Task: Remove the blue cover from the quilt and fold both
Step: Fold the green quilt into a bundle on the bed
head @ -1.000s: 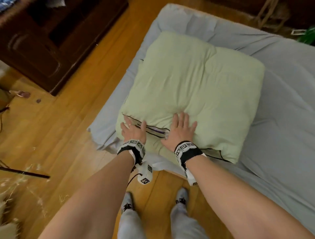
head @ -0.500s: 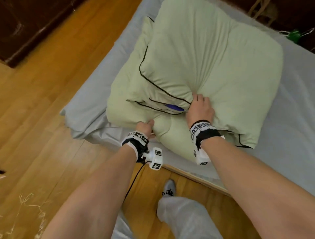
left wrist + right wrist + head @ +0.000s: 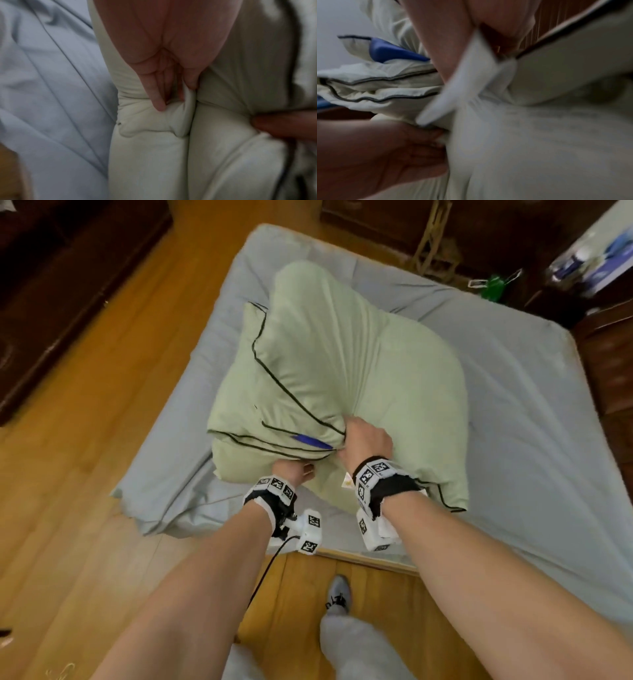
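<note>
Just beyond your fingers on the bed (image 3: 513, 412), the quilt (image 3: 359, 364) stretches away lengthwise, your right hand (image 3: 368, 441) bunching its dark-piped cover (image 3: 291, 392) at the near opening while your left hand (image 3: 291, 472), just beside and nearer you, pinches the filling's corner.

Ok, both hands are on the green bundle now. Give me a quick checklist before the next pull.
1. Left hand pinches a fold of the quilt: ok.
2. Right hand grips the gathered green cover with dark piping: ok.
3. Blue fabric showing at the opening: ok, only a sliver.
4. Bundle rests on the grey bed sheet: ok.
5. Cover free of the quilt: not ok.
6. Whether the cover is fastened anywhere: cannot tell.
</note>
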